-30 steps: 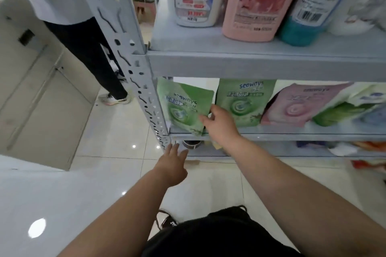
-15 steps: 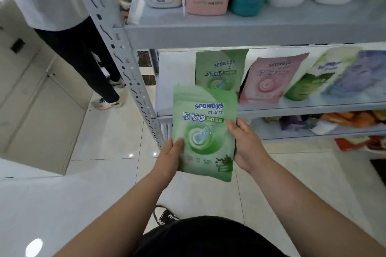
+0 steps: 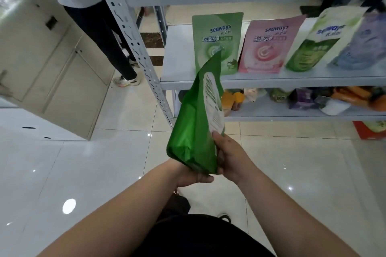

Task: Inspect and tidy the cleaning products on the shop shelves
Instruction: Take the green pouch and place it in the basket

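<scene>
Far left: cream cabinet (image 3: 52,58), doors closed. Next to it a person (image 3: 92,12) stands on the tiled floor (image 3: 73,162), white top, dark trousers. The rack's perforated grey upright (image 3: 133,37) runs diagonally in front of their legs.

Left hand (image 3: 192,175): cupped under the bottom corner of the held green pouch (image 3: 194,131), thumb curled over the near edge. Fingers are hidden behind the pouch, probably wrapped round it, spread not visible.

The pouch is off the shelf, in the air over the floor in front of the rack. It is turned nearly edge-on, white print panel facing right, and its top corner overlaps the shelf stock in view.

Right hand (image 3: 231,158): clamped on the pouch's lower right edge, thumb pressed on the print panel, fingers behind.

Middle shelf (image 3: 179,54), left to right:
- green Seaways pouch (image 3: 217,33), upright
- pink Seaways pouch (image 3: 269,46)
- white-green pouch (image 3: 319,41), leaning
- lavender pouch (image 3: 363,46), blurred

Lower shelf (image 3: 271,113): jumbled mixed packets.
</scene>
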Motion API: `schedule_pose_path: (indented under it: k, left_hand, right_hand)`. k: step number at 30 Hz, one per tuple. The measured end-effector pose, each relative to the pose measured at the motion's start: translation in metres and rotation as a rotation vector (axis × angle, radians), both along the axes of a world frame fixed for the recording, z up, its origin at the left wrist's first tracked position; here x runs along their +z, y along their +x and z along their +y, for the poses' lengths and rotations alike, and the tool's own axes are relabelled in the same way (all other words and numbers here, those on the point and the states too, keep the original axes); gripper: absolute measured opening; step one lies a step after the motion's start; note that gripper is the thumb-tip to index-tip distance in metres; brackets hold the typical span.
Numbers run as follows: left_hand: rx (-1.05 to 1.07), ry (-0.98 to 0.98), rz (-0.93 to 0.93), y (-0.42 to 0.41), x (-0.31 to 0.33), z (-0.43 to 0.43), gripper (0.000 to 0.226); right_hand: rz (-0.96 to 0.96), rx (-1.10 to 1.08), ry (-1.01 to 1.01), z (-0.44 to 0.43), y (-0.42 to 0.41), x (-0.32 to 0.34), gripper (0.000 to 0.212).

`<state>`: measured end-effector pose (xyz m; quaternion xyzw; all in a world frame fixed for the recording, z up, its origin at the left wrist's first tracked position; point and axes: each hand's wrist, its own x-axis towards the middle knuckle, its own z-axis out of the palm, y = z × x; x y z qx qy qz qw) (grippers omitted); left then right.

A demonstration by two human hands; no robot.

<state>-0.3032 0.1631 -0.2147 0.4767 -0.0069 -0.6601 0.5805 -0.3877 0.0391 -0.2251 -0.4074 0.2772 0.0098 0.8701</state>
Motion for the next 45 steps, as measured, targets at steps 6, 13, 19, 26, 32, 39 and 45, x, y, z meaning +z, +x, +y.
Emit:
schedule_pose_path:
  k: [6,13,19,26,32,39,45]
  left_hand:
    - [0.075,-0.013,0.044,0.048,0.014,0.027,0.079]
    - [-0.037,-0.007,-0.387,0.082,0.001,0.036,0.086]
    - [0.005,-0.135,-0.251,0.105,-0.017,0.054,0.078]
    - [-0.040,-0.050,-0.237,0.151,-0.017,0.064,0.064]
    - [0.035,0.235,-0.567,0.174,-0.019,0.066,0.022]
    - [0.136,0.112,0.075,0.183,-0.017,0.072,0.025]
    - [-0.202,-0.095,0.162,0.165,-0.021,0.069,0.024]
  right_hand:
    - [0.019,-0.204,-0.204,-0.016,-0.015,0.010,0.053]
    - [0.155,-0.226,-0.430,-0.006,0.004,0.015,0.056]
    - [0.102,-0.132,-0.356,0.003,0.023,0.015,0.086]
    - [0.154,-0.263,-0.455,0.028,0.062,0.018,0.066]
    - [0.193,-0.263,-0.525,0.054,0.098,0.028,0.027]
    - [0.142,-0.138,-0.302,0.092,0.140,0.024,0.066]
    - [0.045,-0.212,-0.174,0.098,0.136,0.011,0.044]
